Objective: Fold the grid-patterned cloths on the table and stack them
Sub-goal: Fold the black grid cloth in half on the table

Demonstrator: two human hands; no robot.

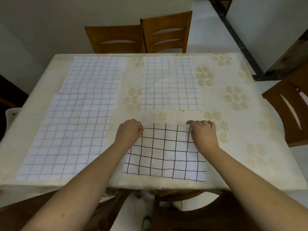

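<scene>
Both hands (129, 130) (202, 132) pinch near cloth (165, 155).

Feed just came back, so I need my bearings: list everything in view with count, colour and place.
bold-grid cloth: 1, white with black lines, near edge, centre.
pale-grid cloths: 3, white with faint lines; near left, far left, far centre.
tablecloth: 1, cream with tan flowers, covering the table.
chairs: 3, brown wood; two beyond the far edge, one at right.
hands: left hand and right hand pinch the bold-grid cloth's far corners.
</scene>
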